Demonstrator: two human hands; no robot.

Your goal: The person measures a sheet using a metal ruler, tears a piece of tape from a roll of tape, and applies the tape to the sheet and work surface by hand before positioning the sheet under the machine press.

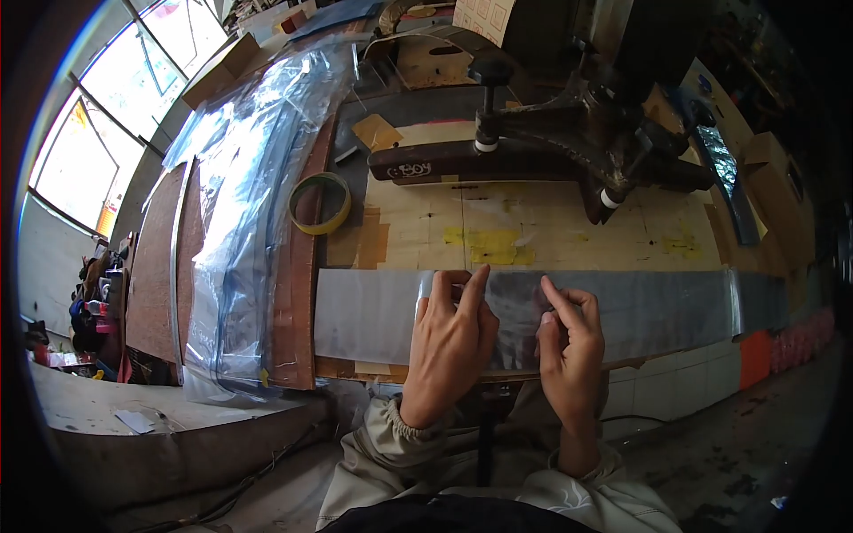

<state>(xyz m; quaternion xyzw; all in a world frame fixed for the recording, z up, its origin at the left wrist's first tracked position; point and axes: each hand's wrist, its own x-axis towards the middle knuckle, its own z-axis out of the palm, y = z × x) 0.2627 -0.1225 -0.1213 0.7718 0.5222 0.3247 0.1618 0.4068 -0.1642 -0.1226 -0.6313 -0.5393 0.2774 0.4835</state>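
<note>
A long strip of clear or greyish plastic film (364, 315) lies along the front edge of the work table. Over its middle is my left hand (451, 342), back up, index finger stretched forward and the other fingers partly bent. My right hand (573, 346) is just to the right, index finger pointing forward and thumb raised apart from it. Neither hand shows anything held; whether the fingertips touch the film is hard to tell. Behind them, yellow tape (498, 247) marks the pale board (409, 222).
A dark metal clamp frame (533, 133) with knobs spans the back of the board. A roll of tape (320, 203) stands at its left. Clear plastic sheets (240, 204) cover the left side. Cardboard (773, 191) and a blue strip (733, 195) are at right.
</note>
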